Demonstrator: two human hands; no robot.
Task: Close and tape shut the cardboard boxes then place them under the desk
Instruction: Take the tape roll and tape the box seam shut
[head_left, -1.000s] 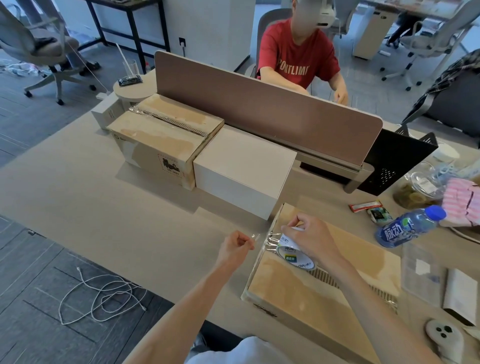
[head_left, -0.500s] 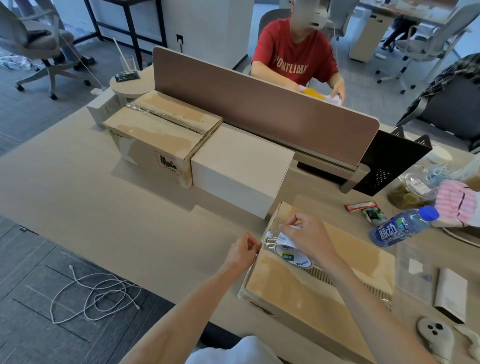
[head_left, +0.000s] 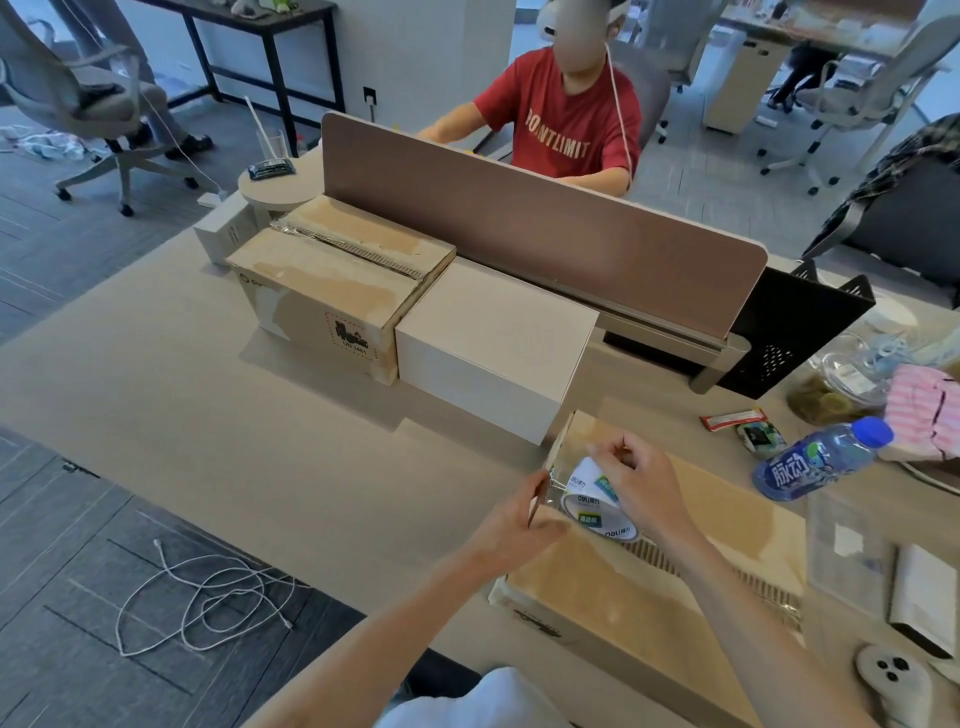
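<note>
Head view: both hands on the cardboard box (head_left: 623, 597) at the near edge of the desk (head_left: 208, 415).
My right hand (head_left: 641, 486) curls around the tape roll (head_left: 592, 501) on the box top; my left hand (head_left: 511, 525) pinches its loose end at the box's left end.
</note>
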